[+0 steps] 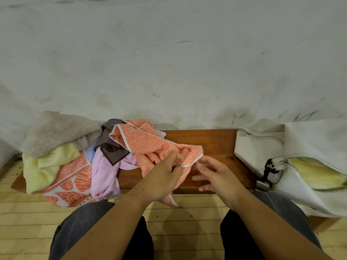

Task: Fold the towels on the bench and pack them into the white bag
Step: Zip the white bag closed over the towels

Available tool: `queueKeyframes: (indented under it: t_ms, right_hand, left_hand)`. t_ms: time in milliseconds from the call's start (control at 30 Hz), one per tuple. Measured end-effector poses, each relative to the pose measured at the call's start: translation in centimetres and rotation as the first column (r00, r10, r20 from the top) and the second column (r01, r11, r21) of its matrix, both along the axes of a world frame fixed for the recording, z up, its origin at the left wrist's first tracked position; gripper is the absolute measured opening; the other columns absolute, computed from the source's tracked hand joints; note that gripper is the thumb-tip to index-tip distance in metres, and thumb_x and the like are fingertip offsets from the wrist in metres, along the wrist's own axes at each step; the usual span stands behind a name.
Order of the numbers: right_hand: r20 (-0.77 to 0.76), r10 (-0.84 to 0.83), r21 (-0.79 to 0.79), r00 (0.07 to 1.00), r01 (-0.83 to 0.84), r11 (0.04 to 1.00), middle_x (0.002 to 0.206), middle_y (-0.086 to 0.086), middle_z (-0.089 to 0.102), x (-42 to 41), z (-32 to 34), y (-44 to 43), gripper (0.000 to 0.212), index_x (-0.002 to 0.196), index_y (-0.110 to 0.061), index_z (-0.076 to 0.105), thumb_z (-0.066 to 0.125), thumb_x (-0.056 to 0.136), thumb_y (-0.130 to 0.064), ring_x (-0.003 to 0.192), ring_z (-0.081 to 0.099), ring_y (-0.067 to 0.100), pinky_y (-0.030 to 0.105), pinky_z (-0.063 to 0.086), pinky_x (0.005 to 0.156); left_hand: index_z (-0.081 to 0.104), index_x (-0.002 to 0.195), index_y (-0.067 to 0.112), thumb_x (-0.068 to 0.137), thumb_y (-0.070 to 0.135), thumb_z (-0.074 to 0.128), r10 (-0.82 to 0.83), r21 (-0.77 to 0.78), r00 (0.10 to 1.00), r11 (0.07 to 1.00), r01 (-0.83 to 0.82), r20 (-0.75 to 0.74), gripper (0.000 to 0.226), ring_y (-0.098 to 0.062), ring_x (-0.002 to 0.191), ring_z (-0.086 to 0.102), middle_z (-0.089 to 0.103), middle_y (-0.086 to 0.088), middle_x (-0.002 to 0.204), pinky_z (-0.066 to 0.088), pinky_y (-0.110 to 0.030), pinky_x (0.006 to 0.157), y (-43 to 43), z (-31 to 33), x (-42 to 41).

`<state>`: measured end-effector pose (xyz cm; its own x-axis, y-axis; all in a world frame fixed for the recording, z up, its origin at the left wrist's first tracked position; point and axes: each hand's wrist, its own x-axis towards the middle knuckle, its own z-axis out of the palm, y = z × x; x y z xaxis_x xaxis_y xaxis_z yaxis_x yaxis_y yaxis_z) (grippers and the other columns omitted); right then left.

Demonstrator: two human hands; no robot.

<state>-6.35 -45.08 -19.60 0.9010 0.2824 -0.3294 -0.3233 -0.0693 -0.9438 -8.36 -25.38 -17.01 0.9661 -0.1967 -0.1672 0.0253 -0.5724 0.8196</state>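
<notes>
An orange towel with white trim [150, 145] stretches from the heap across the wooden bench [210, 141] to my hands. My left hand [165, 177] grips its bunched lower part, and a tail hangs below the bench edge. My right hand [216, 175] pinches the towel's white-edged corner between thumb and forefinger, the other fingers spread. The white bag [262, 147] lies on the bench at the right, unzipped, with a yellow towel [315, 175] inside it.
A heap of unfolded towels sits on the bench's left end: a grey one [60, 132], a yellow one [47, 164], a pink one [105, 173], a brown cloth [112, 147] and an orange leaf-print one [75, 182]. A stained white wall rises behind. My knees are below.
</notes>
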Motion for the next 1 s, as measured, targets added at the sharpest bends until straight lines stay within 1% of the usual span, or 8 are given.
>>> queueKeyframes:
  t_ms: [100, 200, 400, 567, 700, 800, 900, 1000]
  right_hand:
    - [0.069, -0.032, 0.013, 0.997, 0.031, 0.999, 0.13, -0.01, 0.063, 0.0, 0.1, -0.1, 0.039, 0.129, -0.045, 0.059, 0.069, 0.096, -0.026, 0.104, 0.071, 0.01, 0.041, 0.063, 0.083]
    - [0.094, -0.006, 0.036, 0.996, 0.002, 0.999, 0.129, -0.017, 0.063, -0.2, -0.1, -0.2, 0.061, 0.14, -0.052, 0.047, 0.076, 0.089, -0.035, 0.112, 0.068, 0.008, 0.036, 0.063, 0.083]
    - [0.244, 0.045, -0.237, 0.969, 0.014, 0.971, 0.105, -0.019, 0.07, 0.0, -0.9, -0.2, 0.009, 0.102, -0.039, 0.071, 0.065, 0.096, -0.039, 0.1, 0.066, 0.007, 0.038, 0.063, 0.08]
    - [0.324, -0.132, -0.186, 0.937, 0.2, 0.962, 0.129, -0.022, 0.059, 0.3, -0.5, -0.3, 0.007, 0.1, -0.03, 0.058, 0.052, 0.104, -0.031, 0.108, 0.063, 0.004, 0.036, 0.062, 0.083]
    - [0.352, -0.132, -0.138, 0.927, 0.191, 0.972, 0.095, 0.006, 0.067, -0.3, 0.2, -0.1, 0.012, 0.098, -0.026, 0.052, 0.046, 0.106, -0.032, 0.082, 0.068, 0.023, 0.04, 0.057, 0.065]
    - [0.369, -0.149, -0.146, 0.917, 0.215, 0.966, 0.091, 0.003, 0.065, -0.4, 0.8, -0.5, 0.016, 0.098, -0.026, 0.054, 0.047, 0.105, -0.039, 0.078, 0.065, 0.014, 0.031, 0.05, 0.061]
    - [0.353, 0.087, -0.242, 0.932, 0.001, 0.97, 0.102, -0.01, 0.07, -1.1, 1.1, -0.5, 0.02, 0.107, -0.028, 0.057, 0.068, 0.094, -0.038, 0.086, 0.071, 0.003, 0.021, 0.057, 0.063]
    - [0.333, 0.415, -0.622, 0.846, -0.134, 0.772, 0.118, -0.022, 0.066, -1.4, -0.8, -0.7, 0.057, 0.135, -0.039, 0.05, 0.077, 0.086, -0.044, 0.102, 0.067, -0.002, 0.015, 0.054, 0.077]
  left_hand:
    - [0.052, 0.106, 0.038, 0.105, 0.039, 0.042, 0.005, 0.004, 0.999, 1.0, -0.005, -0.036, 0.01, -0.001, 0.06, 0.05, 0.058, 0.014, 0.071, 0.041, -0.025, 0.06, -0.1, 0.2, -0.1]
    - [0.058, 0.116, 0.042, 0.096, 0.056, 0.055, -0.05, -0.034, 0.999, 0.998, 0.049, -0.015, 0.025, 0.008, 0.097, 0.061, 0.067, 0.024, 0.107, 0.05, -0.022, 0.084, -0.3, 0.4, -0.3]
    - [0.066, 0.111, 0.036, 0.091, 0.034, 0.073, -0.06, -0.017, 0.997, 0.998, 0.061, 0.039, 0.021, 0.003, 0.084, 0.063, 0.068, 0.021, 0.096, 0.046, -0.01, 0.068, -0.4, 0.5, -0.4]
    - [0.063, 0.114, 0.036, 0.091, 0.02, 0.068, 0.121, 0.187, 0.981, 0.971, -0.149, 0.153, 0.029, 0.001, 0.083, 0.06, 0.065, 0.018, 0.101, 0.043, -0.012, 0.065, 1.3, 0.2, 0.5]
    - [0.067, 0.105, 0.029, 0.084, 0.001, 0.056, 0.25, 0.234, 0.926, 0.918, -0.319, 0.281, 0.037, -0.004, 0.083, 0.052, 0.054, 0.007, 0.098, 0.045, -0.025, 0.075, 3.0, 0.1, 1.2]
    - [0.068, 0.107, 0.029, 0.079, -0.003, 0.054, 0.355, 0.218, 0.89, 0.88, -0.421, 0.286, 0.045, -0.016, 0.088, 0.061, 0.066, 0.004, 0.098, 0.049, -0.032, 0.078, 3.9, -0.4, 1.3]
    - [0.056, 0.11, 0.026, 0.089, 0.002, 0.051, 0.522, 0.111, 0.826, 0.827, -0.551, 0.214, 0.033, -0.023, 0.083, 0.061, 0.065, -0.001, 0.094, 0.044, -0.03, 0.07, 4.2, 0.0, 1.4]
    - [0.04, 0.136, 0.027, 0.094, 0.017, 0.055, 0.57, 0.128, 0.816, 0.806, -0.578, 0.1, 0.045, -0.026, 0.088, 0.06, 0.061, -0.006, 0.107, 0.043, -0.031, 0.076, 4.8, -0.3, 1.8]
